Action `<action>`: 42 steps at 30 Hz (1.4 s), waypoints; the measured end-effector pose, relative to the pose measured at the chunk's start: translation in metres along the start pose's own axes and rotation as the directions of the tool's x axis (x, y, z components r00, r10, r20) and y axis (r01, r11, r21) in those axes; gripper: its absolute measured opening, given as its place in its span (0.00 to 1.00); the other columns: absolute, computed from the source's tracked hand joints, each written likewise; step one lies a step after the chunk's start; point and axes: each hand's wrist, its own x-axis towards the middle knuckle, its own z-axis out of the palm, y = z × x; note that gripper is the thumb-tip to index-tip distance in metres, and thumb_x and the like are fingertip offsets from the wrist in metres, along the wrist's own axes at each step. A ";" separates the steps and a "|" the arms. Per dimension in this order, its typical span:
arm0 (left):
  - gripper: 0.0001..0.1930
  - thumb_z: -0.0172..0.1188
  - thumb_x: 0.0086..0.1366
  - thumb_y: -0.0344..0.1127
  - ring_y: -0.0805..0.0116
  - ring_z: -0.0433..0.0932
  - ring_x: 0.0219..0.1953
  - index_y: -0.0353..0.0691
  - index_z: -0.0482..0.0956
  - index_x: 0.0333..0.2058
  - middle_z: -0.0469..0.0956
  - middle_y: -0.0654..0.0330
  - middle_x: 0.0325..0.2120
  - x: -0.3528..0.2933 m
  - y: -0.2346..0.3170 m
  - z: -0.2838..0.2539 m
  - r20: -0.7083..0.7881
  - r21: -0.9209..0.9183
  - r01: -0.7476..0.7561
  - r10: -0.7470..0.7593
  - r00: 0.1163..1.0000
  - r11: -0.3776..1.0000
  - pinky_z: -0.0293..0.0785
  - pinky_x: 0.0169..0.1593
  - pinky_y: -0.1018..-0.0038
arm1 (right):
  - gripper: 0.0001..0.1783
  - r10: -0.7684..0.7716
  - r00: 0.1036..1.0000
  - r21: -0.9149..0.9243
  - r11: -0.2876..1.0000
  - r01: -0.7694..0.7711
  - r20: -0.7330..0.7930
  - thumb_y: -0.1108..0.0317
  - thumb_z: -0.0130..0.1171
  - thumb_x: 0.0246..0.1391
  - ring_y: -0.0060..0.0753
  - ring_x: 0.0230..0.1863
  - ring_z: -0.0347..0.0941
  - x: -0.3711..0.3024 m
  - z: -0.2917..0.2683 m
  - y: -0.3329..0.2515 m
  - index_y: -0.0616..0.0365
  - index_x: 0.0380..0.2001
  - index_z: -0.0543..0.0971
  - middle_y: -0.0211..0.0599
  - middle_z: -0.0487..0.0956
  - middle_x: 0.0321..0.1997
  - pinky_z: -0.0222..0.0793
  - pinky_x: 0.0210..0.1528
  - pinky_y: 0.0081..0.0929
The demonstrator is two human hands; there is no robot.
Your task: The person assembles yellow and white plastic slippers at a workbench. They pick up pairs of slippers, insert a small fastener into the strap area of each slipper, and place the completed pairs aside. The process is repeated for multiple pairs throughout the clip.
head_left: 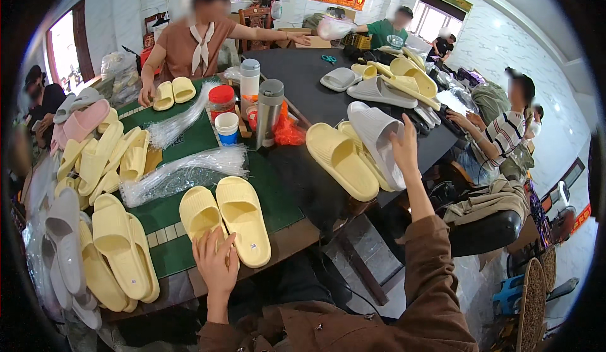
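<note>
A pair of pale yellow slippers (243, 216) lies on the table edge in front of me. My left hand (216, 260) is over the heel of the left one, fingers curled onto its footbed, the thumb close to its mate; the heel is hidden under the palm. Farther right, my right hand (405, 144) grips the side of a light grey slipper (372, 134), which is tilted against other slippers. Some of those fingers are behind the slipper's edge. Beside it, a yellow slipper (341, 159) rests on another yellow one at the dark table's corner.
Yellow and grey slippers (113, 245) crowd my left. Bundles of clear plastic strips (189, 172) lie on the green mat (278, 191). A steel flask (270, 112), white bottle (250, 81) and paper cups (226, 128) stand mid-table. More slippers (404, 77) are heaped beyond. Several people sit around.
</note>
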 end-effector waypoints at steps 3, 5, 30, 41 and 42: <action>0.15 0.56 0.59 0.35 0.48 0.66 0.59 0.49 0.82 0.46 0.73 0.55 0.53 -0.001 -0.001 -0.001 -0.008 0.004 0.000 0.000 1.000 1.000 0.48 0.67 0.48 | 0.36 -0.204 0.977 -0.021 0.979 0.203 -0.060 0.68 0.61 0.51 0.57 0.68 0.54 -0.014 -0.009 -0.041 0.54 0.64 0.63 0.51 0.60 0.67 0.51 0.68 0.45; 0.15 0.57 0.59 0.35 0.48 0.66 0.59 0.49 0.82 0.46 0.73 0.54 0.53 -0.001 0.000 -0.002 0.005 0.007 0.004 -0.004 1.000 1.000 0.48 0.67 0.48 | 0.37 -0.275 0.962 -0.132 0.953 0.273 0.002 0.66 0.63 0.49 0.56 0.70 0.51 -0.027 -0.013 -0.075 0.52 0.64 0.64 0.48 0.59 0.68 0.46 0.70 0.50; 0.16 0.56 0.58 0.33 0.49 0.66 0.60 0.48 0.83 0.45 0.73 0.55 0.52 -0.001 0.000 0.000 0.006 0.015 0.016 -0.016 1.000 1.000 0.48 0.68 0.49 | 0.14 -0.338 0.924 -0.500 0.778 0.381 0.178 0.70 0.61 0.45 0.51 0.70 0.51 -0.010 0.054 -0.065 0.53 0.39 0.82 0.42 0.62 0.67 0.65 0.60 0.50; 0.16 0.55 0.59 0.32 0.49 0.66 0.60 0.48 0.82 0.46 0.72 0.55 0.54 -0.001 0.001 0.000 0.022 0.021 0.015 -0.016 1.000 1.000 0.48 0.68 0.50 | 0.13 -0.357 0.917 -0.481 0.781 0.398 0.179 0.70 0.54 0.50 0.49 0.69 0.51 -0.001 0.059 -0.046 0.58 0.39 0.80 0.44 0.62 0.66 0.61 0.63 0.45; 0.16 0.55 0.59 0.32 0.49 0.66 0.60 0.47 0.82 0.46 0.72 0.55 0.54 0.000 0.001 0.000 0.018 0.022 0.010 -0.010 1.000 1.000 0.48 0.68 0.50 | 0.13 -0.363 0.914 -0.480 0.779 0.404 0.181 0.70 0.54 0.50 0.49 0.69 0.51 0.001 0.060 -0.044 0.58 0.39 0.80 0.44 0.62 0.66 0.61 0.63 0.46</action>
